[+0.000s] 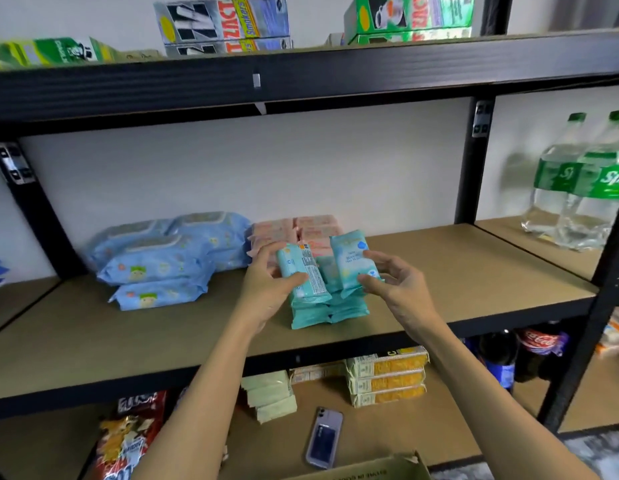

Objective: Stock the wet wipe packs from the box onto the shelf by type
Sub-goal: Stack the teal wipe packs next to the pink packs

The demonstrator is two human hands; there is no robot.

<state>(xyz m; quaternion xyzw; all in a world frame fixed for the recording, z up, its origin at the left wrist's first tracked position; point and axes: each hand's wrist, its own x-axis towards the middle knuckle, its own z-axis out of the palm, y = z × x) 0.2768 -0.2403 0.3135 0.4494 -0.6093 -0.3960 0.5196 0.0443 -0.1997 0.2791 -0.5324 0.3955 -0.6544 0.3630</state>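
On the middle shelf [457, 271] a pile of teal wet wipe packs [327, 311] lies in front of stacked pink packs [301, 228]. My left hand [266, 289] grips a teal pack [303, 271] held upright above the pile, its back label facing me. My right hand [396, 282] pinches a second teal pack [353, 263], tilted with its front toward me. Large blue wipe packs [162, 258] are stacked to the left. Only a flap of the cardboard box [380, 467] shows at the bottom edge.
Sprite bottles [578, 188] stand on the neighbouring shelf to the right. The lower shelf holds a phone [323, 438], yellow packets [387, 375], pale packets [270, 396], snack bags [128, 438] and cola bottles [529, 348]. Boxes [225, 24] sit on the top shelf.
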